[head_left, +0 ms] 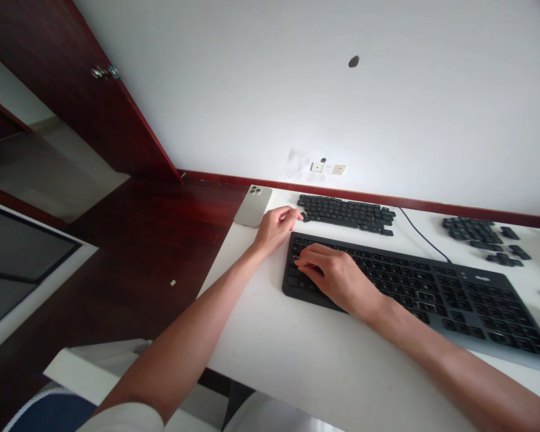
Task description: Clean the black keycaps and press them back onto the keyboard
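Both hands were over the white tabletop [310,366], which ran along a white wall [387,90] above a dark red trim strip [364,195]. At the upper left of the frame stood a dark red wooden door [72,78] with a metal handle [104,72]. The right hand [337,277] lay curled on the upper-left keys of a black keyboard [414,288], its fingers bent down onto the keycaps; I could not tell whether they gripped one. The left hand [274,230] was narrowed, thumb and fingers drawn close, with nothing visible in it, though I could not tell whether it pinched something small. Its fingertips were just beside the left end of a row of loose black keycaps [344,211], which lay above the keyboard. More loose black keycaps [481,240] sat at the right of the frame. A pale metal smartphone [253,206] lay back-up just left of the left hand, its three camera lenses showing. A thin dark cable [423,235] ran up from the keyboard. A small wordmark [479,278] on the keyboard was too blurred to read.
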Motion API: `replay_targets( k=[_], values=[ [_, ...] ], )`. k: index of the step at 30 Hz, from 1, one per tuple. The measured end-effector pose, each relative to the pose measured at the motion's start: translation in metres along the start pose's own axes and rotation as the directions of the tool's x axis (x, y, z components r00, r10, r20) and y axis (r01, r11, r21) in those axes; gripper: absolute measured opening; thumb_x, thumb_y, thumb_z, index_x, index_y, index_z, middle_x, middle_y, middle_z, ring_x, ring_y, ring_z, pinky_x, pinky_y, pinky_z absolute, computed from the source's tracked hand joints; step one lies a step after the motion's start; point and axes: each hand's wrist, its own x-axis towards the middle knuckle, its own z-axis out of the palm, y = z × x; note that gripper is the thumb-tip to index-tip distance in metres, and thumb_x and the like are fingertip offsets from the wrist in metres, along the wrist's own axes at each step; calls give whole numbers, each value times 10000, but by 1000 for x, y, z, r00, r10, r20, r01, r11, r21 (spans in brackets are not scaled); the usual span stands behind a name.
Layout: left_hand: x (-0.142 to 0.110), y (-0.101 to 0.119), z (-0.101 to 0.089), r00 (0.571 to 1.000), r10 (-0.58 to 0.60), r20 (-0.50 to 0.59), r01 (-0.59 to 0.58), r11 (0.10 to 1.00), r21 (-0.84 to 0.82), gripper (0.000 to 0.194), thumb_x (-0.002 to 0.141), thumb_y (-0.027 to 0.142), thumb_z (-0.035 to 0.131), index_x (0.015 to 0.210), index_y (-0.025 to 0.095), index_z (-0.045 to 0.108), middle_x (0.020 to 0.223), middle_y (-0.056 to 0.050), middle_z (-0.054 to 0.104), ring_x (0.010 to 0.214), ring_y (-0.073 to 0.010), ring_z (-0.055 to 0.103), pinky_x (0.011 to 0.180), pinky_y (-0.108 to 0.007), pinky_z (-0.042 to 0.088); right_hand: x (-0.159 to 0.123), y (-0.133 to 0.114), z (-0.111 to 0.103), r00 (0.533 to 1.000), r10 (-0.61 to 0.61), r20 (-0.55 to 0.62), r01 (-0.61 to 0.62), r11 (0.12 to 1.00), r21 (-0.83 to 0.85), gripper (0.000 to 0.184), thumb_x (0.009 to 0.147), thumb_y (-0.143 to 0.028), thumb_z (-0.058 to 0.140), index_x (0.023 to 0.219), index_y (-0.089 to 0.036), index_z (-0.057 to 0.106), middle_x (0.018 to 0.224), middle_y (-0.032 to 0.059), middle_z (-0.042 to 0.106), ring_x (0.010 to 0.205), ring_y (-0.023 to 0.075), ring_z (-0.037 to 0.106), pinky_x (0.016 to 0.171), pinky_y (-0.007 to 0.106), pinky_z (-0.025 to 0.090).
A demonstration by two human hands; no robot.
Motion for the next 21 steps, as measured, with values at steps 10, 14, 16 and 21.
replay_targets(
  k=[10,14,16,21],
  values=[
    [0,1,0,1000,-2,-1,2,1000,10,346,1003,424,567,810,174,709,617,28,514,606,-122,512,638,-255,404,-4,-3,0,995,-61,73,73,982,-175,217,1057,-142,552,975,-180,750,1067,88,727,893,216,704,775,350,569],
    [-1,0,0,1000,-12,-7,12,1000,-2,343,1002,423,578,810,173,714,623,30,501,612,-118,505,639,-251,402,-8,-14,1,987,-110,118,147,910,-387,212,1023,-73,560,1018,-161,753,1050,105,721,993,262,660,796,384,566],
    [-1,-1,0,1000,-17,-18,17,1000,-3,343,1001,429,584,813,175,718,626,31,494,612,-116,494,631,-249,393,-9,-20,3,987,-101,127,149,876,-458,196,985,-39,581,1008,-148,743,1019,102,708,981,271,643,785,397,556],
    [-1,-4,0,997,-19,-74,20,1000,18,346,1002,454,575,841,183,718,624,31,479,597,-120,465,588,-250,361,-10,-27,10,987,-95,132,152,827,-542,167,930,-19,600,900,-154,694,930,75,670,887,262,607,748,412,516]
  ],
)
